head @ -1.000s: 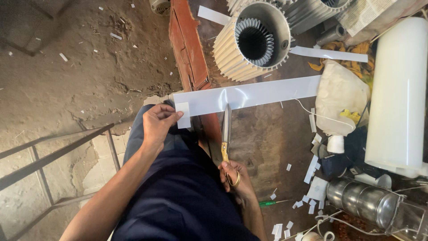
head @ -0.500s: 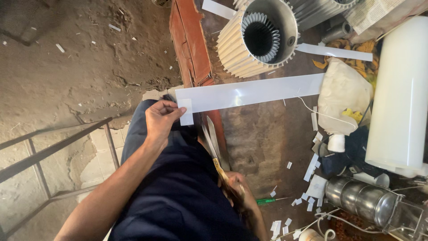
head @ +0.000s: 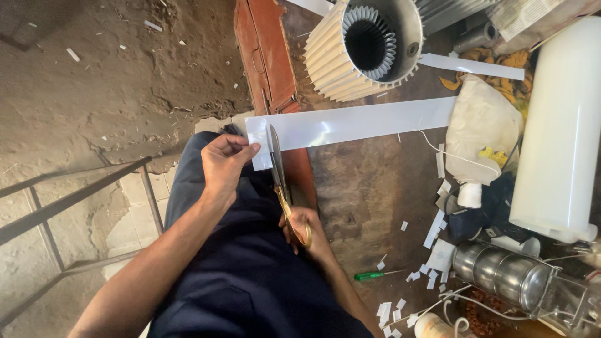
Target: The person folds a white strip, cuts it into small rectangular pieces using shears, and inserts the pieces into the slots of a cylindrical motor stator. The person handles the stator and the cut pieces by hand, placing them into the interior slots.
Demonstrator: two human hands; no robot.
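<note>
My left hand pinches the near end of a long white strip that lies across a dark worktop. My right hand grips gold-handled scissors; their blades point away from me and sit across the strip just right of my left fingers. My dark trousers fill the lower middle of the view.
A ribbed cream motor housing stands behind the strip. A tall white roll stands at the right, beside a cream bag. A steel cylinder, a green screwdriver and white offcuts lie lower right. A metal frame stands left.
The scissors dropped back toward my lap half a second ago and have now come up again, blades across the strip beside my left fingers. The left hand kept its hold.
</note>
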